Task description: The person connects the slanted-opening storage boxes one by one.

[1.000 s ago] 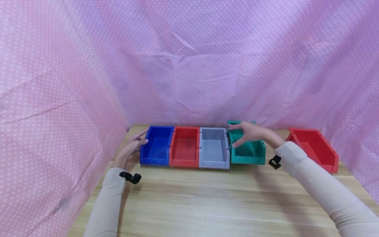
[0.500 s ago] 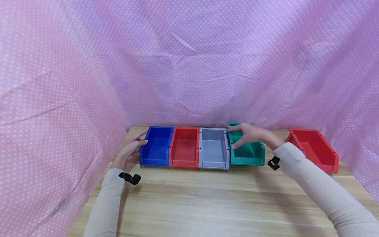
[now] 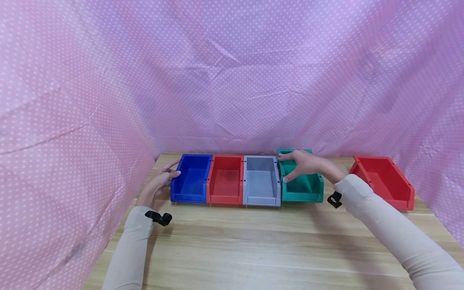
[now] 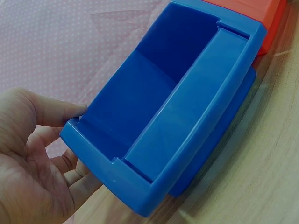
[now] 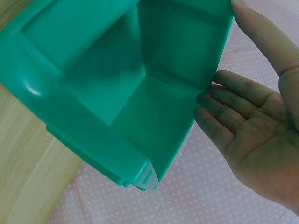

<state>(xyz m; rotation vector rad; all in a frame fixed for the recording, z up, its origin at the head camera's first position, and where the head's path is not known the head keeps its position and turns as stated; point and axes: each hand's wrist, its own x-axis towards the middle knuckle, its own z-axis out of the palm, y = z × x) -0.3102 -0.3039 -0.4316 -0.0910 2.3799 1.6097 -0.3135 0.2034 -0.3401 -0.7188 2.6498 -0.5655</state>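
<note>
In the head view my left hand [image 3: 162, 180] is at the outer side of a blue storage bin [image 3: 193, 179]. Its thumb lies over the rim and its fingers are bent against the outside wall, as the left wrist view also shows. My right hand [image 3: 307, 163] reaches over a green storage bin [image 3: 303, 196]. Its extended fingers and thumb lie spread along the green bin's left rim; in the right wrist view the fingertips meet that edge. Between these stand a red bin [image 3: 226, 183] and a grey bin [image 3: 262, 181], side by side.
Another red bin [image 3: 388, 181] stands apart at the far right, partly behind the right sleeve [image 3: 391, 237]. All bins are on a wooden table [image 3: 232, 249]. A pink dotted curtain [image 3: 235, 80] encloses the back and both sides.
Both hands keep practically the same places. The green bin appears to settle very slightly lower and closer to the grey bin; the rest of the row stays as it was.
</note>
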